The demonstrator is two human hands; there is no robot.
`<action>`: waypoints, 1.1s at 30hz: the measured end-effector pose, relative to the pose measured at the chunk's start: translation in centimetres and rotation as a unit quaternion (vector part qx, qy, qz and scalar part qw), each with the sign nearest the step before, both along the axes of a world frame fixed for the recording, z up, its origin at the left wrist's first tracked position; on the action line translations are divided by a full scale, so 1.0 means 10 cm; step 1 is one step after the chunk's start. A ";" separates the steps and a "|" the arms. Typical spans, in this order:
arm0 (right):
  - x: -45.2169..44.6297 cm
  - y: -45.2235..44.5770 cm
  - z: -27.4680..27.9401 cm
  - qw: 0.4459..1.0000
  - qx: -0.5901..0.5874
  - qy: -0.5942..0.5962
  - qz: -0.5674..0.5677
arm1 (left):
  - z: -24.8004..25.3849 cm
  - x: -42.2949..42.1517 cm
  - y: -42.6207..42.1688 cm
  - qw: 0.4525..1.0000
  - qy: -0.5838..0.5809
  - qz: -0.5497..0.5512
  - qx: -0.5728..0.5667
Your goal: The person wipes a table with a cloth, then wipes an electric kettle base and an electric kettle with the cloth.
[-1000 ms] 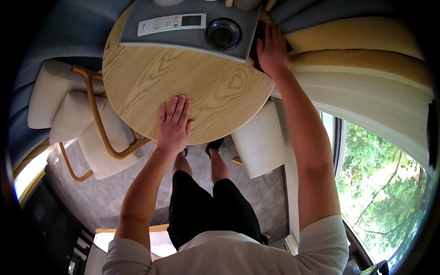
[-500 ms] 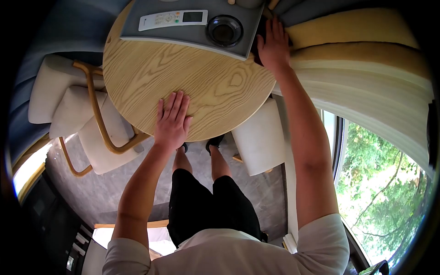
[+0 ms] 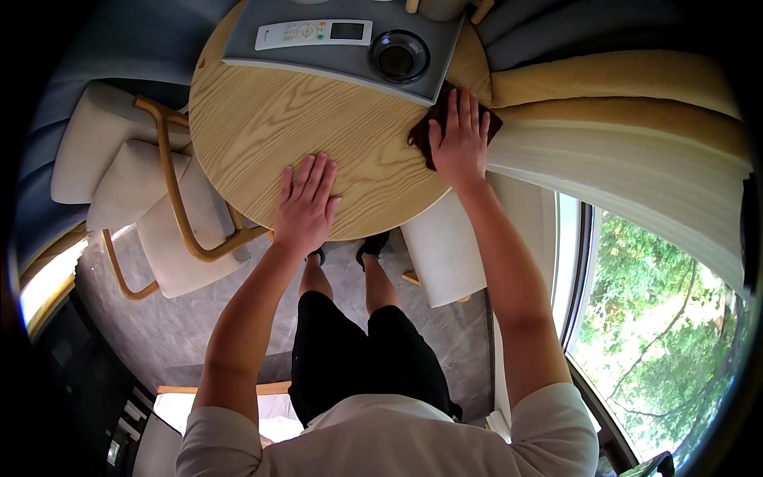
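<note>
My left hand (image 3: pixel 305 208) lies flat on the round wooden table (image 3: pixel 318 119) near its front edge, fingers stretched out and nothing in it. Toward the table's right edge, my right hand (image 3: pixel 461 143) rests flat on a dark red cloth (image 3: pixel 424 137), its fingers extended and slightly apart. The cloth is folded or bunched under the palm, and part of it is hidden by the hand. Just beyond the cloth is the corner of a grey tray (image 3: pixel 334 62).
A white remote control (image 3: pixel 313 34) and a dark glass ashtray (image 3: pixel 399 56) sit on the tray. An armchair (image 3: pixel 171 191) stands at the left, a pale seat (image 3: pixel 447 246) at the right below the table. Curtains (image 3: pixel 612 151) hang close to the right edge, beside a window (image 3: pixel 660 326).
My right hand has come back toward me along the table's right edge with the dark red cloth under it, which now shows more. My left hand stays flat in nearly the same place.
</note>
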State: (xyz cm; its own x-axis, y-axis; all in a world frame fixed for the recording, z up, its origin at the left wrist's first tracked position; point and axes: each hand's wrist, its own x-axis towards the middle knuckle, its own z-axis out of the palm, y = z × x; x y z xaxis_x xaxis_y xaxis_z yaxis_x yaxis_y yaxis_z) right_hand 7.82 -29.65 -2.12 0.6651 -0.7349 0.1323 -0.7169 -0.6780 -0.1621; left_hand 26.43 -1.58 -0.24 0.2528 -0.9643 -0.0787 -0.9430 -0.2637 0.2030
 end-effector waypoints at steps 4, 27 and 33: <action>-0.07 0.46 0.08 1.000 0.028 0.011 -0.006 | -0.01 0.00 0.00 1.000 -0.002 0.000 -0.003; 0.19 2.06 0.27 0.988 0.140 0.026 0.062 | 0.00 -0.02 -0.03 1.000 -0.028 0.001 -0.007; 0.35 1.68 0.29 0.993 0.073 -0.057 0.078 | 0.04 0.00 -0.06 1.000 0.000 -0.007 -0.026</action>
State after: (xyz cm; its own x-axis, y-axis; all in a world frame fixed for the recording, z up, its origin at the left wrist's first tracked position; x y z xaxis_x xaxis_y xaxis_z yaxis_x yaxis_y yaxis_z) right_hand 11.35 -12.89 0.82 0.7591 -0.6410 0.1134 -0.5765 -0.7429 -0.3402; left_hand 26.38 -2.20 0.17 0.2402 -0.9703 -0.0289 -0.9465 -0.2407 0.2151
